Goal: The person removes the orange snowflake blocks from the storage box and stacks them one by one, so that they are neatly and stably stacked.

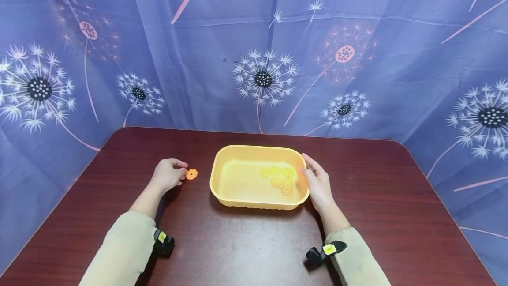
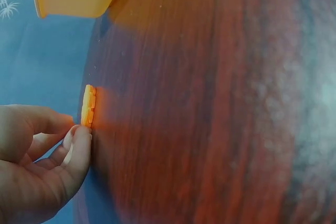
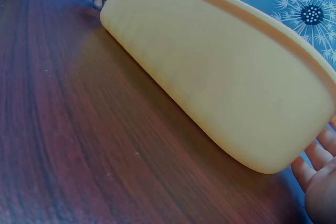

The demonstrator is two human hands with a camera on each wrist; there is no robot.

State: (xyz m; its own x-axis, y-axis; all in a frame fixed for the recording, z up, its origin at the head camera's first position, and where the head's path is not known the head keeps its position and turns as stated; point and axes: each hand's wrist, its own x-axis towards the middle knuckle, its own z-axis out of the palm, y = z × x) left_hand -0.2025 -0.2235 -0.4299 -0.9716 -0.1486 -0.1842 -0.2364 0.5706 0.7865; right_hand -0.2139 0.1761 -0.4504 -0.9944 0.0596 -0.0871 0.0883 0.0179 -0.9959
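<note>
Table (image 1: 234, 250): far edge lies behind the bin; left and right edges apart from both hands. Bin (image 1: 234, 184): upright mid-table, open side up. Right hand (image 1: 320, 186): fingers fairly straight against bin's right end, probably steadying it. Left hand (image 1: 167, 175): pinches disc (image 1: 192, 174) at its rim, left of bin, likely to keep its face free; table between leaves room to move. Yellow discs (image 1: 288, 172): inside bin, right half, grouped.

Curtained nook: dandelion-print drapes (image 1: 198, 65) around tabletop (image 1: 246, 250).
</note>
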